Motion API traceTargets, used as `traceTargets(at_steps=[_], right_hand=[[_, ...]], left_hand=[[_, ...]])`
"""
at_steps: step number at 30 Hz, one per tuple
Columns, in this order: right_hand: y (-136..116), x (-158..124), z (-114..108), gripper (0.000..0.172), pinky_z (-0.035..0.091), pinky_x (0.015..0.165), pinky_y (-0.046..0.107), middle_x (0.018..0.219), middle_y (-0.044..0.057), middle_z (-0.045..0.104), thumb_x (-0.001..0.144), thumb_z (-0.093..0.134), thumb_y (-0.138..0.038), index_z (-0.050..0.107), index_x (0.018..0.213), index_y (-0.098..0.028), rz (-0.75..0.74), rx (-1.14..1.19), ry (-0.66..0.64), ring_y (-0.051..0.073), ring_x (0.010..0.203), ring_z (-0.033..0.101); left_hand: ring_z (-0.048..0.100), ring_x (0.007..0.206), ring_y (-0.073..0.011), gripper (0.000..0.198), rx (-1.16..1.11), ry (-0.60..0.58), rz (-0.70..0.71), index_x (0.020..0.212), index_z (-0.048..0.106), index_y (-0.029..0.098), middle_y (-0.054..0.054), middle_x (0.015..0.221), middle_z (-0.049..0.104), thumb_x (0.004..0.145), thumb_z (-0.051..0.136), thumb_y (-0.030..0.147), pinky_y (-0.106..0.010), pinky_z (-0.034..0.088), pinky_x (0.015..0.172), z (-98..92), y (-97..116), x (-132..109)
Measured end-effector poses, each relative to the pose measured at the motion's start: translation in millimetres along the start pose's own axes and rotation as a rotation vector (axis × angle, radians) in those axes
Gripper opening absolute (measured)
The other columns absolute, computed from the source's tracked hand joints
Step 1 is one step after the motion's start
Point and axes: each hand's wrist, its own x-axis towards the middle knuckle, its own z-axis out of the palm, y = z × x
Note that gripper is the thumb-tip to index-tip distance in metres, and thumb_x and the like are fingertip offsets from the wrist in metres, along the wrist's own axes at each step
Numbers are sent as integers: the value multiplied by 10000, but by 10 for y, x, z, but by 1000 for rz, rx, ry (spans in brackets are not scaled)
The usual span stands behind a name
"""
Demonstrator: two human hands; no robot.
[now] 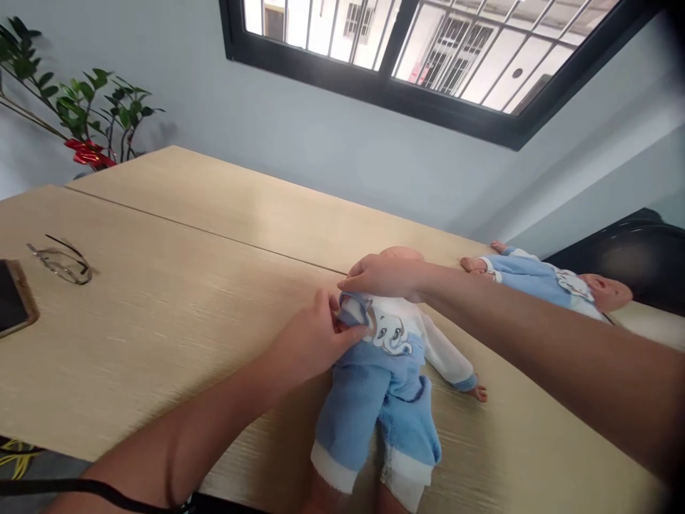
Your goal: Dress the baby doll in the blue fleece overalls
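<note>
A baby doll (385, 364) in a white and blue outfit with an elephant print lies on its back on the table, legs toward me. Its head is mostly hidden behind my right hand and forearm. My left hand (324, 325) pinches the blue cuff (353, 308) of the doll's sleeve beside the elephant print. Just above it, my right hand (382, 275) has its fingers curled down over the upper part of the same sleeve; the fingertips are partly hidden. The doll's other arm (452, 360) stretches out to the right in its white sleeve.
A second doll (556, 282) in blue lies at the right, near a black chair (631, 250). Eyeglasses (64, 264) and a phone (15, 296) rest on the wooden table (176, 300) at the left. A potted plant (99, 107) stands beyond the table's far left corner.
</note>
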Motion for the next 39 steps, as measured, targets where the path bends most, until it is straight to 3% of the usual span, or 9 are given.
traceTargets(at_steps=[6,10,13,18,22,26,31,35,39], right_hand=[[62,45,-42,325,366,553,288,789,33,705,868,631,-550,771,851,-258,82,32,-6,179,684,609],[109,176,-32,370,374,555,299,669,37,642,864,625,-567,726,774,-223,143,-2,41,177,620,569],[121,261,-26,383,406,561,324,640,57,634,851,638,-567,708,764,-200,161,48,73,189,589,562],[175,223,-50,477,455,587,341,709,88,679,881,563,-641,721,818,-195,85,99,56,200,615,595],[285,128,-27,513,469,655,327,847,81,732,861,558,-709,729,903,-227,-65,-29,61,229,764,668],[289,126,29,352,448,682,318,957,55,767,835,662,-560,716,997,-251,-116,-169,189,234,856,689],[144,146,-8,140,432,665,355,881,38,772,795,691,-398,757,838,-283,-112,-321,143,247,796,677],[122,125,-11,221,464,678,352,981,37,784,786,710,-417,784,962,-305,-122,-176,132,257,863,700],[63,2,67,196,487,656,340,934,32,795,810,679,-387,796,943,-303,-171,62,51,258,860,715]], left_hand=[[673,708,-203,389,46,-92,17,1016,651,230,-10,798,736,838,676,575,-302,421,600,-87,-16,74],[603,634,-183,313,168,-22,126,785,636,225,-10,727,695,871,632,526,-303,360,569,-122,9,55],[545,586,-170,298,257,55,202,751,595,224,0,679,663,874,633,493,-301,325,564,-175,37,7],[517,555,-160,326,301,51,234,715,580,222,6,647,647,877,630,501,-287,293,531,-364,71,5],[517,556,-161,367,310,43,202,710,584,223,3,659,654,882,610,546,-283,282,518,-443,84,33],[509,542,-165,368,349,22,216,720,594,232,6,647,648,886,595,560,-288,262,508,-395,82,21],[545,568,-189,331,424,49,230,741,606,241,-11,670,673,865,625,546,-294,252,514,-330,49,-5],[575,577,-204,298,423,55,236,780,633,242,-29,685,687,853,654,530,-296,265,520,-286,33,-11],[643,649,-235,311,378,58,202,849,632,239,-46,752,716,871,634,549,-304,315,555,-169,-23,52]])
